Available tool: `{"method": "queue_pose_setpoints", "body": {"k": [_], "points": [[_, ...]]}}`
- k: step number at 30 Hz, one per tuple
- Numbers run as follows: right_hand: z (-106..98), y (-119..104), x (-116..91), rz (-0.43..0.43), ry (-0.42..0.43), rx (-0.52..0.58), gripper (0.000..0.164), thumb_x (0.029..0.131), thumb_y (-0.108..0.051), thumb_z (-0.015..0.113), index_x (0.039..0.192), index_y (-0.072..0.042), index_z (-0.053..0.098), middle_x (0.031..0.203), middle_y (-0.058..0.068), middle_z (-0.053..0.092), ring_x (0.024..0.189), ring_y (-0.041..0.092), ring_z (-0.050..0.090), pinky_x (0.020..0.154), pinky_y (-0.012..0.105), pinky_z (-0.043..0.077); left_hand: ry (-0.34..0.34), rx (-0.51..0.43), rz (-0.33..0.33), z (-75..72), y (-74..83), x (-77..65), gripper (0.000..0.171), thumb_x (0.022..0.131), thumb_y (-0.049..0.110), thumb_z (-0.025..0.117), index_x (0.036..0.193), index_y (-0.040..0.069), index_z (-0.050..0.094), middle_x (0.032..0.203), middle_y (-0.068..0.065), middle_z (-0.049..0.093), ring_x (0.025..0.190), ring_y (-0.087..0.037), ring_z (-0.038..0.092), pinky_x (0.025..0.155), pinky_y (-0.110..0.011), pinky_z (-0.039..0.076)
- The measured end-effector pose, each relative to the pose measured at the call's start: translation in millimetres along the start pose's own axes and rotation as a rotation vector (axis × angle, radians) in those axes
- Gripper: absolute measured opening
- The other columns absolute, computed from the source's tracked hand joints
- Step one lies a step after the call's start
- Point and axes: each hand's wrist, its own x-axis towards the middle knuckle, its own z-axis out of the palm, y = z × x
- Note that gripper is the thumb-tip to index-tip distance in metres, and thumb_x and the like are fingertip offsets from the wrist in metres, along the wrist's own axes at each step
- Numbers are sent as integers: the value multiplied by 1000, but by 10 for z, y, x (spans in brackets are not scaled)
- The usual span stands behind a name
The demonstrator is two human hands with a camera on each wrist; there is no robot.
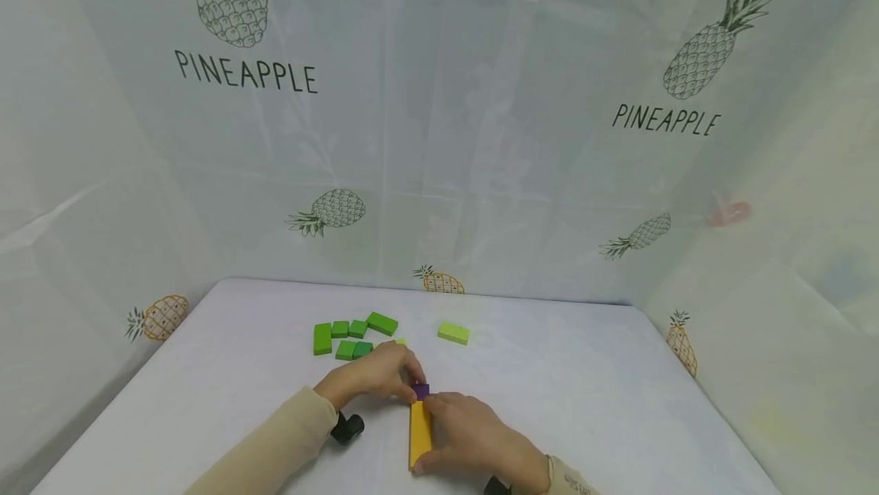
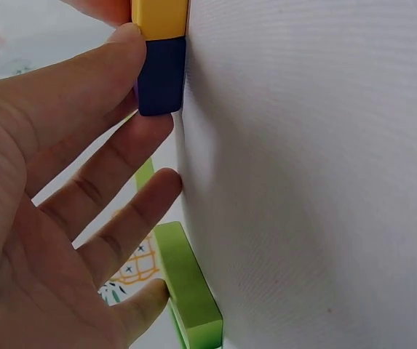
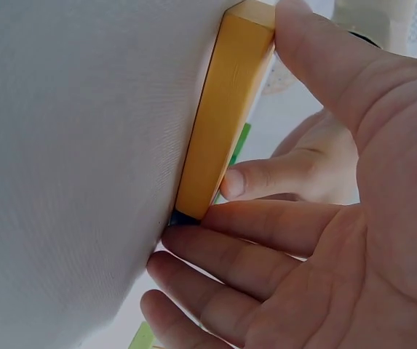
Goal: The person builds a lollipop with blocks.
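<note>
On the white table lies a long yellow block (image 1: pixel 420 438), its far end meeting a small dark purple block (image 1: pixel 422 391). My left hand (image 1: pixel 381 371) pinches the purple block from the left, its thumb by the seam between the two; its other fingers are spread in the left wrist view. That view shows the purple block (image 2: pixel 162 76) end to end with the yellow one. My right hand (image 1: pixel 474 434) holds the yellow block (image 3: pixel 226 109) along its length, thumb at the near end and fingertips by the purple end.
Several green blocks (image 1: pixel 323 339) lie grouped beyond my left hand, one partly hidden by it. A light green block (image 1: pixel 454 333) lies farther back, right of the group. A white curtain (image 1: pixel 467 136) printed with pineapples hangs behind the table (image 1: pixel 584 373).
</note>
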Motion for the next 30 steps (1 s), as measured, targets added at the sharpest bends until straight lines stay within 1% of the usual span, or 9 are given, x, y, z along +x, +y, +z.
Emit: {"method": "queue_pose_setpoints", "body": {"k": [3, 9, 17, 21, 23, 26, 30], "points": [[8, 0, -9, 0, -2, -1, 93, 61, -74, 69, 134, -17, 55, 128, -5, 58, 113, 15, 55, 94, 42, 48, -5, -5, -4, -1, 19, -10, 24, 72, 21, 84, 95, 24, 76, 83, 19, 64, 84, -5, 52, 84, -32, 43], [7, 0, -27, -21, 12, -29, 98, 62, -80, 63, 137, -18, 51, 143, 2, 46, 121, 21, 51, 94, 45, 48, -6, 8, -18, -1, 33, -20, 24, 72, 23, 84, 95, 25, 76, 84, 20, 64, 86, -5, 52, 88, -36, 41], [-9, 7, -25, -35, 25, -48, 102, 61, -81, 61, 140, -18, 48, 143, 0, 46, 123, 21, 50, 94, 45, 48, 8, -17, -36, -13, 35, -16, 20, 71, 23, 85, 88, 25, 75, 78, 18, 62, 83, -7, 50, 85, -35, 41], [-15, 14, -20, -43, 32, -62, 101, 61, -82, 60, 140, -20, 49, 143, -1, 46, 123, 21, 50, 94, 44, 47, 15, -14, -32, 8, 2, -6, 21, 71, 24, 85, 89, 26, 74, 78, 19, 62, 82, -6, 51, 85, -34, 42], [-16, 17, -16, -42, 32, -65, 100, 61, -82, 60, 139, -21, 50, 143, -1, 47, 123, 21, 50, 95, 45, 47, 18, -20, -28, 14, -19, -7, 22, 72, 24, 84, 91, 26, 73, 81, 19, 62, 83, -7, 52, 86, -34, 42], [-16, 14, -15, -32, 30, -64, 98, 60, -82, 60, 137, -21, 52, 143, -1, 47, 122, 21, 51, 94, 46, 48, 34, -46, -24, 3, -54, -24, 26, 73, 25, 83, 97, 23, 72, 89, 15, 63, 89, -10, 54, 87, -35, 44], [-12, 7, -25, -24, 38, -62, 97, 59, -82, 61, 133, -19, 55, 142, 0, 48, 121, 22, 52, 93, 46, 48, 89, -88, -30, -75, -91, -63, 32, 76, 22, 81, 105, 16, 70, 102, 7, 64, 99, -19, 56, 89, -39, 46]]}}
